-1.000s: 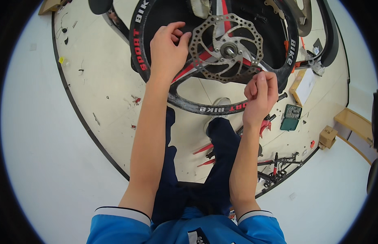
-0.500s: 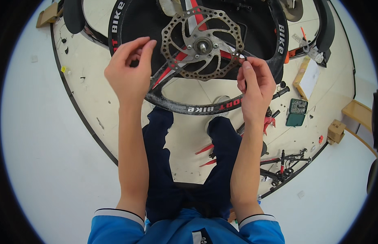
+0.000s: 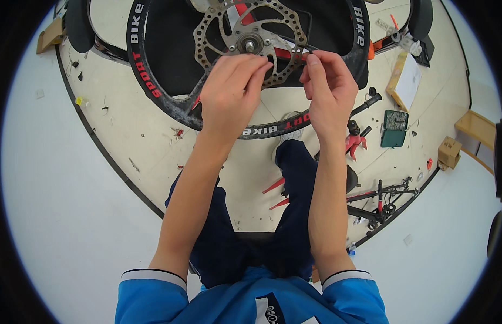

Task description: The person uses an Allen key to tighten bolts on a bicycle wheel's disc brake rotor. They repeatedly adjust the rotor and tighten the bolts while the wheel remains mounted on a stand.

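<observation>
A perforated metal brake disc sits bolted to the hub of a black wheel with red lettering. My left hand reaches over the disc's lower part, its fingertips pinched together just below the hub. Whatever lies between them, if anything, is too small to make out. At the disc's right edge, my right hand is closed on a thin dark hex key, mostly hidden by the fingers.
A black surface lies under the wheel. To the right are a green case, a white-topped box, a cardboard box and a black bike frame. Red forked parts lie on the floor.
My left hand has moved right, from beside the disc to in front of it below the hub. The right hand stays at the disc's edge. The wheel sits higher and further left in view.
</observation>
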A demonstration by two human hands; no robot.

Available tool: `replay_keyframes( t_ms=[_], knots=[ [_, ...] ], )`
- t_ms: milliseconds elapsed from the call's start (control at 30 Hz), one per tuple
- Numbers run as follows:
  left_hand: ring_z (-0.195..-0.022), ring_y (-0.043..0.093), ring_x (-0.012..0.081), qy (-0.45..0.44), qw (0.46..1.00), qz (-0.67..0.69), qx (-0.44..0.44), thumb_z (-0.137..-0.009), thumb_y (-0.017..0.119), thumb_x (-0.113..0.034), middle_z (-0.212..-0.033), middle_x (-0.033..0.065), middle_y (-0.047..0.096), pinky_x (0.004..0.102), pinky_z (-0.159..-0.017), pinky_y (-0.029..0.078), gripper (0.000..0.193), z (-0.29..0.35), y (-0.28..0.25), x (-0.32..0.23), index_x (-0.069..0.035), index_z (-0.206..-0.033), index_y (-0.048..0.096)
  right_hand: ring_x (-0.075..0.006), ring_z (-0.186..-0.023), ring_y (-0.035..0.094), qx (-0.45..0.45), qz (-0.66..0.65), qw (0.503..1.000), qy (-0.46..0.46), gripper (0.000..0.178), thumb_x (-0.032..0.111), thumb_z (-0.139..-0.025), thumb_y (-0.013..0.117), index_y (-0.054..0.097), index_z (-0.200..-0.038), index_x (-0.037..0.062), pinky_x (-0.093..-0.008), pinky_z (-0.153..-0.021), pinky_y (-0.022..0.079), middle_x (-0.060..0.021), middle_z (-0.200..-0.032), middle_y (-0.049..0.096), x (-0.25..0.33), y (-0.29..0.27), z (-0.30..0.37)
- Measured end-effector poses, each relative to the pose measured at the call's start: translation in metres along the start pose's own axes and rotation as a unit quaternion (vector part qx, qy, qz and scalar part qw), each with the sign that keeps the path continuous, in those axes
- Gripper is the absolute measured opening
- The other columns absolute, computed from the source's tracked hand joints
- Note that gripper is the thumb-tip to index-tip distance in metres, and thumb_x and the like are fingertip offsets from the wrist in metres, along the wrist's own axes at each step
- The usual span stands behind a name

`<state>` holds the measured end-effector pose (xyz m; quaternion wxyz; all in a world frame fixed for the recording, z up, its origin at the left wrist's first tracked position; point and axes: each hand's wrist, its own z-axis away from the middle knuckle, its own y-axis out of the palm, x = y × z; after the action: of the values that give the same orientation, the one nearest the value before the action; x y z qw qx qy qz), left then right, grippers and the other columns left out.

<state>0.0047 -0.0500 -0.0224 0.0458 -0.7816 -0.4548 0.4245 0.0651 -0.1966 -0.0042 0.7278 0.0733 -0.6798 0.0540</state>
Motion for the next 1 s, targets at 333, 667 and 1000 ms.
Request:
replay_keyframes(
  t_ms=[333, 667, 1000],
  knots=[
    [-0.079, 0.067, 0.0225, 0.06, 0.997, -0.026, -0.036, -0.075, 0.078, 0.005, -0.088, 0.0049, 0.073, 0.0302, -0.068, 0.055, 0.016, 0.001, 0.009, 0.013, -0.003, -0.089, 0.075, -0.0051, -0.07, 0.06, 0.007, 0.013, 1.0, -0.001, 0.013, 0.01, -0.098, 0.065, 0.066, -0.1, -0.003, -0.0207, -0.063, 0.046, -0.0003, -0.079, 0.066, 0.001, -0.001, 0.003],
    [-0.075, 0.068, 0.0212, 0.061, 0.997, -0.04, -0.039, -0.073, 0.078, 0.005, -0.091, 0.0046, 0.077, 0.0291, -0.068, 0.056, 0.023, 0.001, 0.007, 0.011, -0.005, -0.094, 0.077, -0.0043, -0.069, 0.058, 0.007, 0.012, 1.0, 0.005, 0.012, 0.009, -0.098, 0.066, 0.066, -0.099, -0.003, -0.0197, -0.063, 0.045, 0.0006, -0.078, 0.065, 0.003, 0.001, 0.005],
    [-0.076, 0.065, 0.0204, 0.047, 0.997, -0.04, -0.049, -0.072, 0.08, 0.004, -0.088, 0.0034, 0.072, 0.0293, -0.064, 0.054, 0.022, 0.001, 0.004, 0.012, -0.005, -0.092, 0.077, -0.0026, -0.057, 0.046, 0.015, 0.019, 1.0, -0.014, 0.016, 0.012, -0.099, 0.066, 0.067, -0.106, -0.0025, -0.0184, -0.052, 0.035, -0.0024, -0.076, 0.064, -0.002, 0.005, 0.005]
  ],
)
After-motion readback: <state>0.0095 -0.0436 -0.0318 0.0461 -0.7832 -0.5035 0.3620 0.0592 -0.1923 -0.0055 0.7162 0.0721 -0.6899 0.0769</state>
